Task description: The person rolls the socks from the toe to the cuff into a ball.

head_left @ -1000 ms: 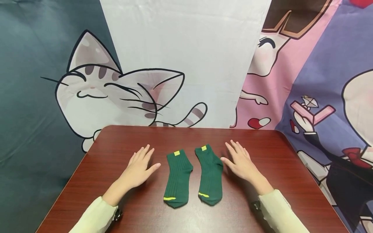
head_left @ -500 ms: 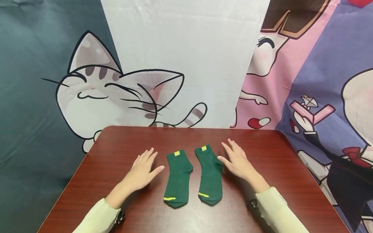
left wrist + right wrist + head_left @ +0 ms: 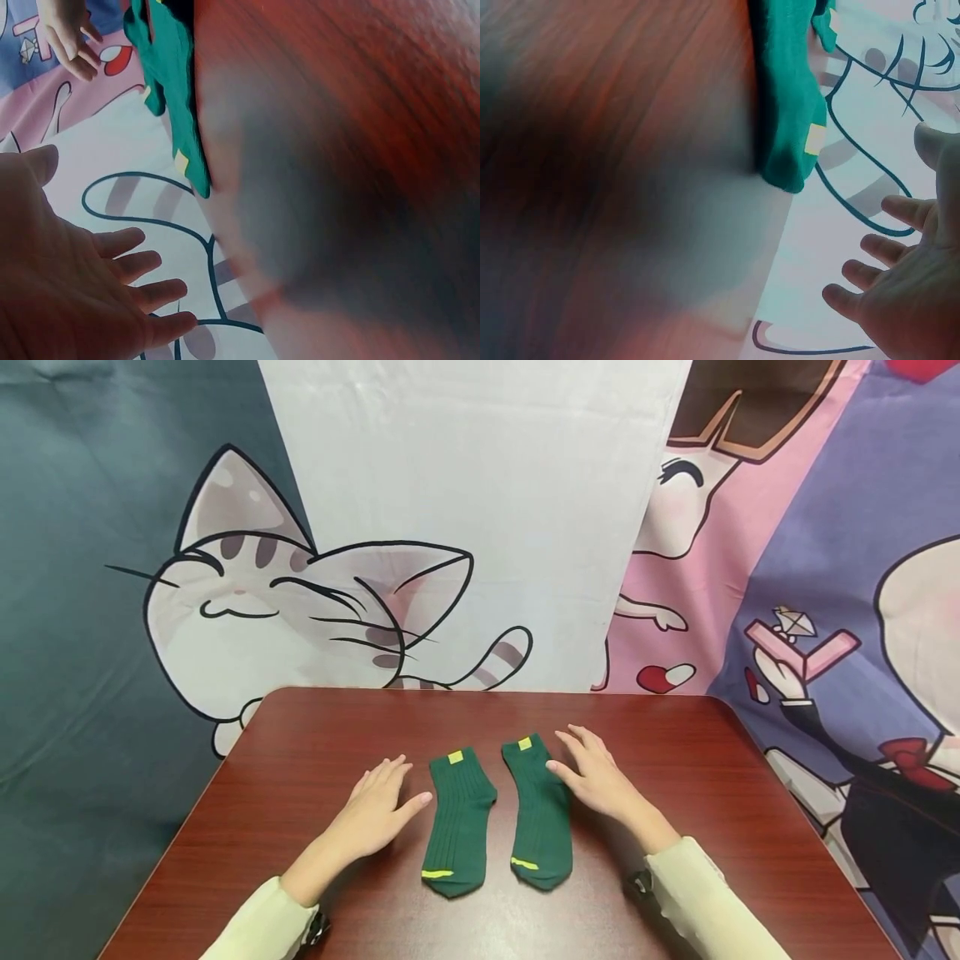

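Two dark green ribbed ankle socks lie flat side by side on the table, cuffs toward the far edge, each with a yellow tag at the cuff and a yellow line at the toe. My left hand [image 3: 372, 814] hovers just left of the left sock [image 3: 459, 827], fingers extended and thumb pointing at it. Above the heel side of the right sock [image 3: 542, 827] is my right hand [image 3: 600, 781], its thumb overlapping that sock in the head view. Both wrist views show the hands with spread fingers, holding nothing, raised over the table.
The reddish-brown wooden table [image 3: 330, 718] has rounded far corners. Directly behind it hangs a cartoon backdrop [image 3: 480, 485] with a cat and figures. Light cuffed sleeves [image 3: 262, 922] cover both forearms, and a dark device [image 3: 317, 929] sits under the left wrist.
Both hands have moved inward toward the socks, the left one to the right and slightly nearer, the right one to the left. The socks have stayed in place.
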{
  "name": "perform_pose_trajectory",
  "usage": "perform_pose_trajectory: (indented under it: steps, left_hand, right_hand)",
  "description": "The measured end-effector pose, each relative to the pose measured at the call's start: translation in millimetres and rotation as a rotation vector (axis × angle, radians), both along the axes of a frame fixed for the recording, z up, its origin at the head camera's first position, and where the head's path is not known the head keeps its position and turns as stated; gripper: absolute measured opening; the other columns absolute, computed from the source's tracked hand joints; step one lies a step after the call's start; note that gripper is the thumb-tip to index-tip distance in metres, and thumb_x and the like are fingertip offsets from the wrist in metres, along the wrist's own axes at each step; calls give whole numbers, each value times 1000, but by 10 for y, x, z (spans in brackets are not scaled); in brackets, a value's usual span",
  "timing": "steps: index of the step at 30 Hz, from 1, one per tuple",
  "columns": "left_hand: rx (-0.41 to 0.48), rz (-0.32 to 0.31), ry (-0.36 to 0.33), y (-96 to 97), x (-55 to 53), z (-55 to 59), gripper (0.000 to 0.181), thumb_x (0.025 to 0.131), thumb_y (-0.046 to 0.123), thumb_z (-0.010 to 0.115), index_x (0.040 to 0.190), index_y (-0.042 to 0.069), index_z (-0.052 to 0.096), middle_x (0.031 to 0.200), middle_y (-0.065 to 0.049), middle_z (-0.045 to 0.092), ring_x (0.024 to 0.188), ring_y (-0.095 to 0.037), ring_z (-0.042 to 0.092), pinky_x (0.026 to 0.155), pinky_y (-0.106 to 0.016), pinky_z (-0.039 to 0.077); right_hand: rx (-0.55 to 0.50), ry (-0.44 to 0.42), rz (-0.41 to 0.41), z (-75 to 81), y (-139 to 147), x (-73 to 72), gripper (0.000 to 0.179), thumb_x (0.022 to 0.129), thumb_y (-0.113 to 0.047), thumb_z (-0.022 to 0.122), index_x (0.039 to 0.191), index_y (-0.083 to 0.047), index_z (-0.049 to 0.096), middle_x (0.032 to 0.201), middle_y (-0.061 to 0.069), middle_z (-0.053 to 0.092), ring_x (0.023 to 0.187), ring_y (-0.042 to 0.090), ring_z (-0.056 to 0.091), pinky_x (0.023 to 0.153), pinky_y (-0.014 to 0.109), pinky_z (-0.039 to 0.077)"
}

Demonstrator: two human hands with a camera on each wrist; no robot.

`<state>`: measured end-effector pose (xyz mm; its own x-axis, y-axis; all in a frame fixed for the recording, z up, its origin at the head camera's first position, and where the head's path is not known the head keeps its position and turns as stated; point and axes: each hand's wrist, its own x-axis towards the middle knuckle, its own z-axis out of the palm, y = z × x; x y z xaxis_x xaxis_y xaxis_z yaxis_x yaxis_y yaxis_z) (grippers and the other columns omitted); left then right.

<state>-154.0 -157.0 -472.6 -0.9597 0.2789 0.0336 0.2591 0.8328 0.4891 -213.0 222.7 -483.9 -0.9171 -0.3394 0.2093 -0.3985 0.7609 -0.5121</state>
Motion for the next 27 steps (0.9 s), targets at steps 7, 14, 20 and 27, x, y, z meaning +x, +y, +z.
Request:
perform_pose_trajectory:
  steps: [7, 14, 20, 27]
  left_hand:
    - [0, 5, -23, 48, 12, -14, 81, 98, 59, 54, 151, -1, 41, 155, -20, 42, 149, -42, 29, 119, -61, 20]
    - [25, 35, -48, 120, 26, -28, 74, 97, 47, 63, 149, -2, 42, 151, -21, 47, 145, -41, 35, 115, -61, 30]
    - [40, 48, -51, 201, 43, -69, 68, 95, 42, 68, 145, 0, 49, 145, -17, 54, 136, -36, 47, 107, -55, 42]
    - [45, 57, -75, 235, 67, -110, 65, 94, 39, 70, 142, -2, 51, 137, -17, 59, 130, -37, 50, 105, -57, 41]
  right_hand:
    - [-40, -26, 6, 29, -95, -40, 60, 99, -35, 66, 147, -3, 49, 146, 22, 43, 135, 40, 39, 107, 62, 38]
    - [-63, -59, 9, 80, -176, -72, 55, 98, -33, 66, 142, -2, 54, 138, 20, 47, 129, 37, 43, 103, 58, 43]
    - [-51, -81, 20, 60, -229, -114, 53, 98, -33, 67, 139, -1, 56, 133, 20, 49, 123, 36, 45, 100, 56, 44]
    - [-99, -129, 26, 54, -311, -123, 52, 97, -30, 69, 138, -1, 57, 128, 22, 52, 111, 32, 50, 93, 51, 48]
